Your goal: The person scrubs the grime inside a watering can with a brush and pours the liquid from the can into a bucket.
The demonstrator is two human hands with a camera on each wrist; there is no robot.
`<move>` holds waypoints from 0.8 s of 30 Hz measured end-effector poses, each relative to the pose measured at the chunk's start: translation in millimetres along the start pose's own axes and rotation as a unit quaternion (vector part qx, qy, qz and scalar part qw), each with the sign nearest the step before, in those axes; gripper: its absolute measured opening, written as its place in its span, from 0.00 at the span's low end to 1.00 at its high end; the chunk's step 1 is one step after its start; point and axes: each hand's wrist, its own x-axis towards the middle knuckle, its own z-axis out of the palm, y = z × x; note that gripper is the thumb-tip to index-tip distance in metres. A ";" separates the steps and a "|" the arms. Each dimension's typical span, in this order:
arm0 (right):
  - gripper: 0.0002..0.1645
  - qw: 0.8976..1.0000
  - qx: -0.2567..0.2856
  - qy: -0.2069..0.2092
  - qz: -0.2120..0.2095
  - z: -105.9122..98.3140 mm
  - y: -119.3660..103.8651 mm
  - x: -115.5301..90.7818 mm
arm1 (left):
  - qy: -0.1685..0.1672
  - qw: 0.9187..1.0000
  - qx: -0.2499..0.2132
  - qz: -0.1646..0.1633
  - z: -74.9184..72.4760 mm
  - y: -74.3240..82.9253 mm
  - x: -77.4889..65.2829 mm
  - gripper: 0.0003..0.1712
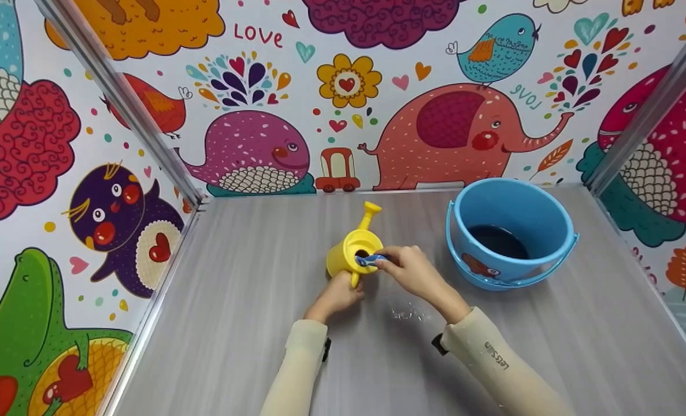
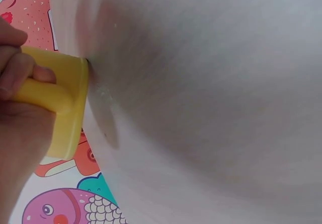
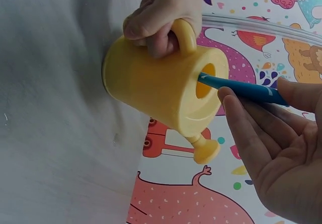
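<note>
A yellow toy watering can [image 1: 338, 257] is on the grey table, its sprinkler spout towards the back wall. My left hand [image 1: 338, 294] grips the can's handle [image 3: 185, 36], fingers curled round it, as the right wrist view shows. Between thumb and fingers, my right hand [image 1: 415, 276] pinches a slim, tapered blue object with white markings [image 3: 246, 90]; its exact kind is unclear. The object's narrow end is at the round opening [image 3: 205, 85] in the can's top. How deep it reaches inside is hidden. In the left wrist view, the can's base [image 2: 79, 110] is close to the tabletop.
To the right stands a light blue bucket [image 1: 464, 225] with its handle lowered at the front and a dark area at the bottom inside. A small patch of water drops [image 1: 409, 312] glistens on the table [image 1: 250, 277]. Printed cartoon walls [image 1: 343, 34] enclose the back and sides.
</note>
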 end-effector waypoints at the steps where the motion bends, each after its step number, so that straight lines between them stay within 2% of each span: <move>1: 0.16 1.000 0.004 0.001 0.000 -1.3 -0.6 -0.6 | 0.000 1.000 -0.001 0.000 0.0 0.1 -0.1 0.22; 10: 0.16 1.000 0.022 0.009 0.006 -9.3 -1.0 -4.7 | 0.000 1.000 -0.002 -0.019 1.5 1.1 -0.9 0.21; 17: 0.17 0.998 0.053 0.017 0.019 -16.7 0.5 -4.8 | 0.002 1.000 0.009 -0.008 1.8 0.5 -1.9 0.21; 24: 0.18 0.997 0.069 0.011 0.017 -19.0 1.2 -5.4 | -0.003 1.000 0.005 -0.017 0.7 1.3 -1.8 0.21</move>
